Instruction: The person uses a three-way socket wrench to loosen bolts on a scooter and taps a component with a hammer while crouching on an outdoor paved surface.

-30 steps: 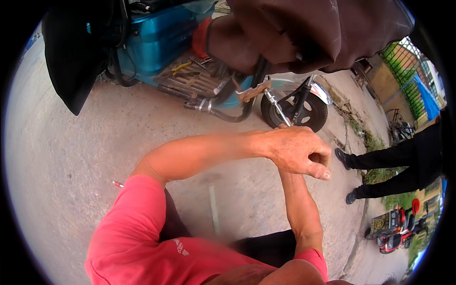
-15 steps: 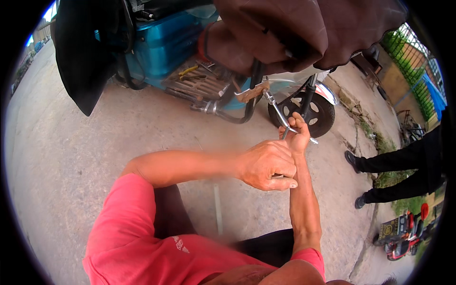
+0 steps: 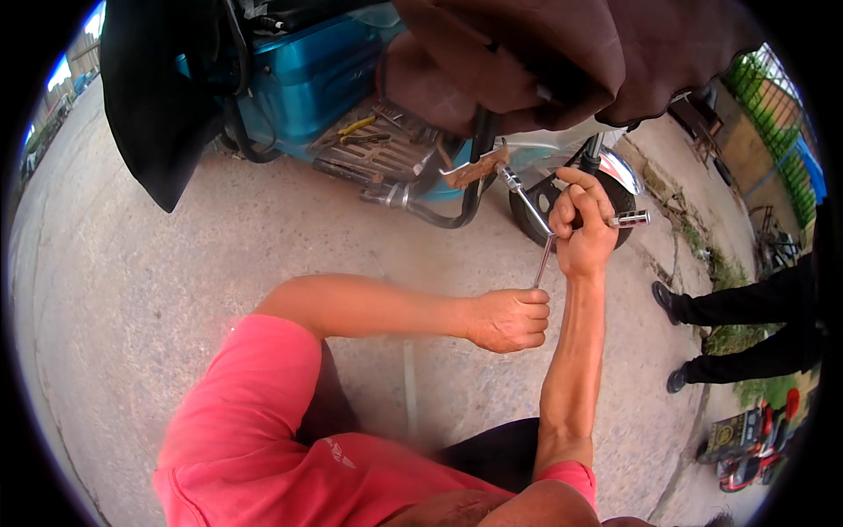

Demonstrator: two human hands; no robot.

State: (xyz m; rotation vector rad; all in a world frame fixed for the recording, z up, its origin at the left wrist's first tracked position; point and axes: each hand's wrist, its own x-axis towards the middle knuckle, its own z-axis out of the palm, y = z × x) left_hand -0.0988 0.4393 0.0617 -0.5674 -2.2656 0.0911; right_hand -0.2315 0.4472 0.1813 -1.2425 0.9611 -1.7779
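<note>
A chrome three-way socket wrench (image 3: 532, 208) reaches from a rusty brown bracket (image 3: 477, 170) on a vehicle's frame toward my hands. One of its socket ends is against the bracket. My right hand (image 3: 585, 218) is curled around the wrench near its hub, and another socket end sticks out past the fingers on the right. Lower down, my left hand (image 3: 509, 320) is closed in a fist on the end of the arm that points toward me. The fist hides that tip.
Pliers with yellow handles (image 3: 358, 126) lie on the vehicle's slatted footboard (image 3: 351, 158) by a blue body panel (image 3: 307, 79). A brown cover (image 3: 518, 53) hangs over the front wheel (image 3: 536, 206). At right, a person in black trousers (image 3: 738, 303) stands near a red motorcycle (image 3: 751, 443).
The wrench has turned, and its arms show more plainly. My right hand has moved up and right; my left fist has swung clear of my right wrist.
</note>
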